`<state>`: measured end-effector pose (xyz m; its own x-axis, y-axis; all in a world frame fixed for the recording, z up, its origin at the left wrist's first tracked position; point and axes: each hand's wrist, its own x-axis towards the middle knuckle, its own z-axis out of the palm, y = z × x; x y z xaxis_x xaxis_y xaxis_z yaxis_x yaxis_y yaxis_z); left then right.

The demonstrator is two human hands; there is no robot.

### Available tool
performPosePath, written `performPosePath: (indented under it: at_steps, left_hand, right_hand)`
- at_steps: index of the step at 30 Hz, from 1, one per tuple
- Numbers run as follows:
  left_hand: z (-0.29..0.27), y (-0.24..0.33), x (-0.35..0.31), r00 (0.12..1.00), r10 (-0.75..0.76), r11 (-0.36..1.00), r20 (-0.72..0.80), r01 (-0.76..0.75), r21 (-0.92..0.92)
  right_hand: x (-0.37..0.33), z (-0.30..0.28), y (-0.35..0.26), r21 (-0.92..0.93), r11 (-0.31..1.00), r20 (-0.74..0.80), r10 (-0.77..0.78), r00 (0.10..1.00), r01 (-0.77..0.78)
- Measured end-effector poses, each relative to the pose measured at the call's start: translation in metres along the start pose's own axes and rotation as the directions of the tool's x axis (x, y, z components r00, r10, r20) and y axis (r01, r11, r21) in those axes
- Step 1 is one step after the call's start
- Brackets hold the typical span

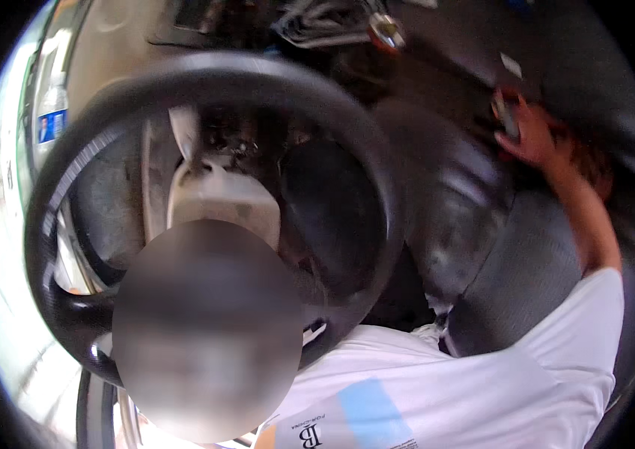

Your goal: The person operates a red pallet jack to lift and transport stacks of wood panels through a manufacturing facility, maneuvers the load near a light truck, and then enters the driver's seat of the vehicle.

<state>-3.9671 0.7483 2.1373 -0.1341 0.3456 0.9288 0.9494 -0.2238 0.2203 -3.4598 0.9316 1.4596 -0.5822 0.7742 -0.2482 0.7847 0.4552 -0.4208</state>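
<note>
My right arm, in a white sleeve, stretches out over the dark seat (527, 247) at the right. The fingers of my right hand (533, 141) are bent round a small red-and-grey thing (508, 112), too blurred to name. Behind the wrist lies a reddish-brown shape (591, 161), partly covered by the arm. In front of me is a large black steering wheel (220, 67); a blurred round patch hides its hub. My left hand does not show.
A bottle with a blue label (52, 116) stands by the window at the left. Beyond the wheel lie a bundle of grey cords (321, 26) and a round shiny thing with an orange rim (386, 32). A pale steering column (220, 191) rises behind the wheel.
</note>
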Motion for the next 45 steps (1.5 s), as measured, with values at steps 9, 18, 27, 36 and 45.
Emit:
performPosePath:
  at_steps: [9, 18, 27, 36, 45]
  left_hand:
    - [-0.063, 0.051, -0.031, 0.968, -0.163, 0.965, -0.192, 0.196, 0.172]
    - [-0.139, 0.072, -0.037, 0.929, -0.298, 0.941, -0.219, 0.325, 0.097]
    - [-0.176, 0.06, -0.037, 0.92, -0.287, 0.943, -0.267, 0.32, 0.092]
    - [-0.177, 0.063, -0.037, 0.942, -0.277, 0.954, -0.191, 0.294, 0.066]
    - [-0.053, 0.093, -0.111, 0.987, 0.154, 0.106, -0.051, 0.035, 0.994]
  right_hand:
    - [-0.02, 0.051, 0.002, 0.285, 0.948, -0.307, -0.052, 0.95, 0.144]
    - [-0.022, 0.035, 0.006, 0.301, 0.947, -0.206, -0.047, 0.978, 0.109]
    - [-0.021, 0.041, 0.002, 0.331, 0.928, -0.308, -0.063, 0.949, 0.169]
    - [-0.015, 0.042, 0.008, 0.295, 0.917, -0.367, -0.152, 0.918, 0.269]
    - [-0.034, 0.072, 0.042, 0.19, 0.939, -0.33, -0.215, 0.919, 0.287]
